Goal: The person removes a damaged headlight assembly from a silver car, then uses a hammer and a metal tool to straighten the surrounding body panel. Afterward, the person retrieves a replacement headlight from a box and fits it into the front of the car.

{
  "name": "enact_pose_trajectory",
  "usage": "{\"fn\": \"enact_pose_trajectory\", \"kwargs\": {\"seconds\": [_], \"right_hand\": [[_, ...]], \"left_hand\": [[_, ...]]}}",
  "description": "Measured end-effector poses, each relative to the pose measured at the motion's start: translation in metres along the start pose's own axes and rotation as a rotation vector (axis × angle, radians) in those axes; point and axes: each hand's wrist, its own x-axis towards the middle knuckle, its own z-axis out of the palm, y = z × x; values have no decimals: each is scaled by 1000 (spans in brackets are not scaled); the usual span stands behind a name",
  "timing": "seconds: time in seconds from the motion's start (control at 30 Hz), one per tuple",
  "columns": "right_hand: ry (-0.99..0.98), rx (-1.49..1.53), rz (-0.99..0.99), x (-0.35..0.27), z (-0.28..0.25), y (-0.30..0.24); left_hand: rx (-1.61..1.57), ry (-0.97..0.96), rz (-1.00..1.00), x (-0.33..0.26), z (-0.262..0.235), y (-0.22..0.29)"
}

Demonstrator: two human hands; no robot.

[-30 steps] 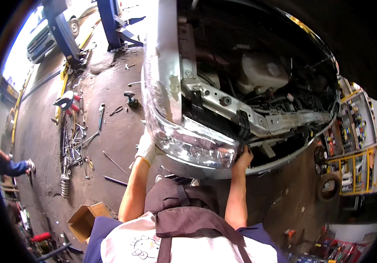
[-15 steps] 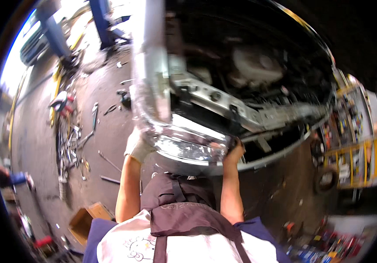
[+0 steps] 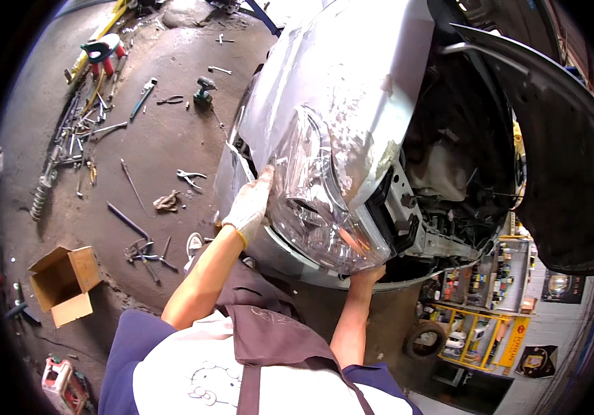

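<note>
A clear-lensed headlight (image 3: 307, 200) sits at the front corner of a silver car, between my two hands. My left hand (image 3: 250, 207), in a white work glove with a yellow cuff, holds the headlight's outer side, its fingers reaching up along the edge by the fender (image 3: 352, 90). At the headlight's inner lower end my right hand (image 3: 368, 275) grips it from below; most of those fingers are hidden behind the lens. Below the headlight runs the silver bumper (image 3: 279, 250). Whether the headlight is fully seated in its opening I cannot tell.
The hood (image 3: 559, 152) stands raised over the engine bay (image 3: 442, 166). On the floor at left lie a cordless drill (image 3: 203, 90), pliers (image 3: 190, 180), a pry bar (image 3: 127, 220) and several wrenches. A cardboard box (image 3: 69, 280) is nearby. Shelving and a tire (image 3: 425, 341) stand at right.
My view has swung so the car's corner, fender and raised hood show more fully. Both hands stay at the headlight; my left hand now lies higher along its outer side.
</note>
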Motion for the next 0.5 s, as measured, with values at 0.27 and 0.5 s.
{"fn": "enact_pose_trajectory", "kwargs": {"seconds": [0.27, 0.5], "right_hand": [[-128, -937, -432, 18, -15, 0], [-466, -1675, -929, 7, 32, 5]], "left_hand": [[-105, -88, 2, 10, -10, 5], [-45, -132, 36, 24, -21, -2]]}}
